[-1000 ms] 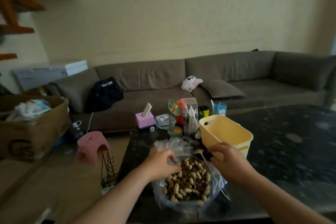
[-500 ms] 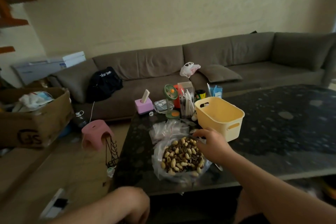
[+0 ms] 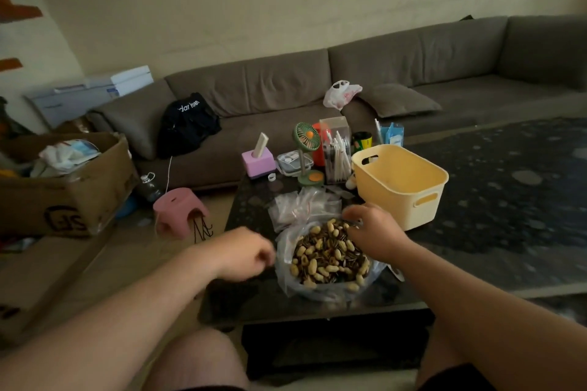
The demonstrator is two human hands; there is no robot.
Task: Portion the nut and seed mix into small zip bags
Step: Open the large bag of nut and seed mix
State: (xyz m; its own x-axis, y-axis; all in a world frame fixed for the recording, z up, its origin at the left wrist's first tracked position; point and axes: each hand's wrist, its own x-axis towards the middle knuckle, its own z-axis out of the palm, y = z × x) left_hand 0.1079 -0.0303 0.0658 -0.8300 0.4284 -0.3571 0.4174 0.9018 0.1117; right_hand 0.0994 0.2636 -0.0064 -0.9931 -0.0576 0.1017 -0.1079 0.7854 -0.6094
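A clear plastic bag (image 3: 286, 276) full of peanuts and dark seeds, the nut mix (image 3: 328, 259), sits open near the front edge of the dark table (image 3: 495, 219). Just behind it lies a pile of small empty zip bags (image 3: 301, 205). My right hand (image 3: 374, 233) hovers over the bag's far right rim, its fingers curled down onto the plastic there. My left hand (image 3: 244, 252) is at the bag's left edge with its fingers curled; whether they pinch the plastic is hidden.
An empty yellow basket (image 3: 400, 184) stands right behind my right hand. Farther back are a green desk fan (image 3: 306, 136), a pink tissue box (image 3: 258, 162) and a clear box of sticks (image 3: 336, 152). A pink stool (image 3: 179, 209) and a cardboard box (image 3: 63, 187) stand on the floor to the left.
My left hand left the bag, dropped low towards my knee, and has now come back up to the bag's left edge. My right hand has stayed at the bag's far rim.
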